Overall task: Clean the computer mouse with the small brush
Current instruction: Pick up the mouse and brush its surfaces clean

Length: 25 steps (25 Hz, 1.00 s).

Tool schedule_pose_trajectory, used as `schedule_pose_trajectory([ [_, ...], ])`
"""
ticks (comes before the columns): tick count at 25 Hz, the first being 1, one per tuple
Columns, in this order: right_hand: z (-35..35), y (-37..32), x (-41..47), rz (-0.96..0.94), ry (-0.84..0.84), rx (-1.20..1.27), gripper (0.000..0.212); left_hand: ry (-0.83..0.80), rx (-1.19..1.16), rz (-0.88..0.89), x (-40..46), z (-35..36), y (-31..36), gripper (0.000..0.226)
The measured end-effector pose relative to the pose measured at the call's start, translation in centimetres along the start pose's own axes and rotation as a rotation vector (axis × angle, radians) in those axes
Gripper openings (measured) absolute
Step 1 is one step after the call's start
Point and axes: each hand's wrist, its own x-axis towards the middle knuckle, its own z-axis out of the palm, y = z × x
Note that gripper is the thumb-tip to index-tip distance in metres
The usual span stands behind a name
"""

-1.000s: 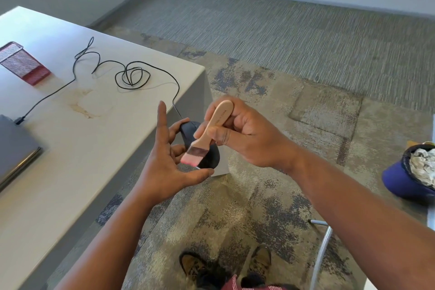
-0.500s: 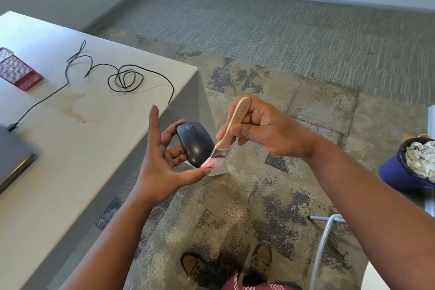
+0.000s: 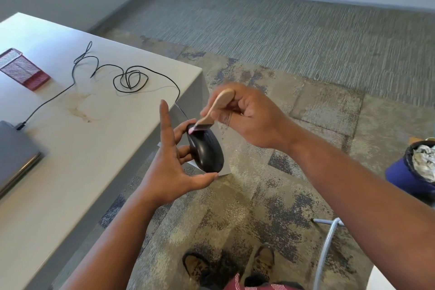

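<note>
Two hands busy: we held glossy black oval computer mouse (image 3: pixel 206 152) in left hand (image 3: pixel 169 165), pinched between thumb and curled fingers, index finger straight up. Right hand (image 3: pixel 244 115) gripped small wooden-handled brush (image 3: pixel 213 110), fingers curled round handle, pink bristles touching mouse's far end near cord. Brushing step underway, we judged; next stroke called for sweeping toward thumb. Mouse shell smooth, no visible dust.

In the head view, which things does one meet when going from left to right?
Laptop → red mesh holder → coiled cable → left hand → mouse → right hand → blue bin.
</note>
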Motion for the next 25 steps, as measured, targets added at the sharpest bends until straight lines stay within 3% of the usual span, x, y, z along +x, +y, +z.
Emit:
schedule_pose_trajectory([
  [3,-0.2,-1.3,-0.2,0.029,-0.16,0.007,0.008,0.028,0.017,-0.036,-0.1,-0.4,0.2,0.164],
  [9,1.4,-2.0,1.5,-0.057,-0.218,-0.2,0.011,-0.007,0.073,-0.011,0.5,-0.3,0.2,0.167],
  [13,1.4,-1.7,1.3,0.112,-0.463,-0.018,0.01,-0.054,0.029,-0.019,0.6,-0.6,0.5,0.164],
  [16,1.5,-1.9,1.0,0.12,-0.548,0.103,0.009,-0.038,0.112,-0.015,0.7,-0.8,0.5,0.169],
  [20,0.4,-1.9,0.4,0.156,-0.53,0.165,0.01,-0.045,0.079,-0.049,0.5,-0.8,1.0,0.168],
  [25,-0.4,-0.7,1.3,0.134,-0.262,0.169,0.011,-0.04,0.163,-0.041,0.5,-0.4,1.0,0.17],
])
